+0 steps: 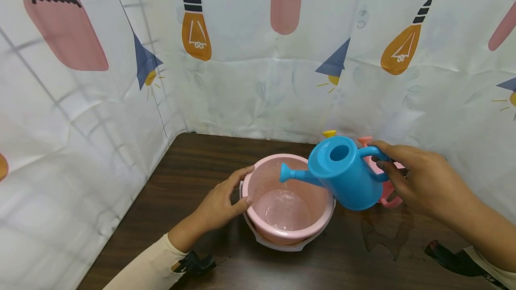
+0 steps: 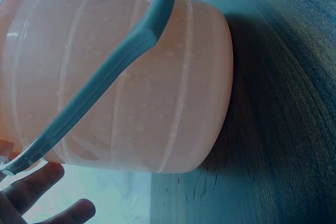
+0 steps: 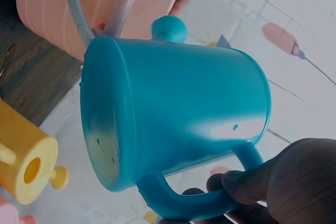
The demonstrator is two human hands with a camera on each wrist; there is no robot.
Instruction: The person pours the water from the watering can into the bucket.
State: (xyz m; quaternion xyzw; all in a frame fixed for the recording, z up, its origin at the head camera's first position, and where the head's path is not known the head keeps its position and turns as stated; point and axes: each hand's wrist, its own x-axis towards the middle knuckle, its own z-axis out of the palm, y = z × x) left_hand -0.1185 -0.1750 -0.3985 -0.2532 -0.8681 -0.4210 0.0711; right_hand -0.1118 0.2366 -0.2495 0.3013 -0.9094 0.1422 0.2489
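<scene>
My right hand [image 1: 423, 178] grips the handle of a blue watering can [image 1: 354, 182]. The can is tilted, its spout over a pink bucket [image 1: 282, 234]; its curved side and wet base fill the right wrist view. Inside the bucket, shallow water [image 1: 284, 209] with bubbles lies at the bottom. On the bucket's left rim rests my left hand [image 1: 219, 202], thumb and forefinger spread apart; the other fingers are mostly hidden from above. A grey-looking bail handle [image 2: 105, 85] hangs across the bucket in the left wrist view.
Behind the blue can stand a pink watering can [image 1: 390, 191] and a yellow watering can [image 3: 31, 156], mostly hidden from above. Spilled water [image 1: 387, 236] lies on the dark wooden table [image 1: 193, 160]. A printed curtain [image 1: 250, 93] borders the table's back and left.
</scene>
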